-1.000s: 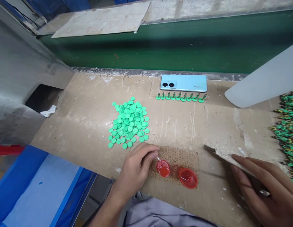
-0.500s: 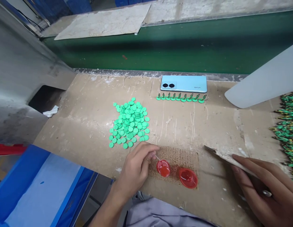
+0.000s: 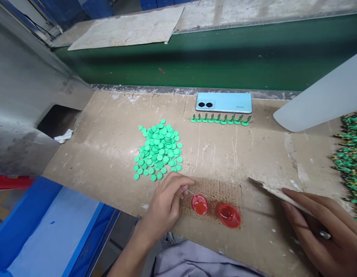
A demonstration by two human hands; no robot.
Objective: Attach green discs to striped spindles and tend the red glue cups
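Note:
My left hand (image 3: 168, 198) is closed in a pinch on a thin pale stick (image 3: 192, 192). The stick's far end meets a small red cup (image 3: 199, 204) with shiny red contents. Beside it a second red cup (image 3: 229, 216) rests on a speckled brown pad (image 3: 211, 188). In my right hand (image 3: 322, 227) is a slim metal-tipped tool (image 3: 278, 192) with a whitish, wrapped-looking body. Its tip points left above the table, and its exact kind is unclear. Green discs (image 3: 158, 148) lie in a heap beyond my left hand.
A light blue phone (image 3: 224, 102) lies at the back, with a row of small figures on green bases (image 3: 218, 120) before it. More green and dark figures (image 3: 349, 165) are piled at the right edge. A white curved object (image 3: 319, 96) juts in from the right.
The view has shifted very slightly. Both hands keep nearly the same place and grip, and the discs, cups and figures stay put.

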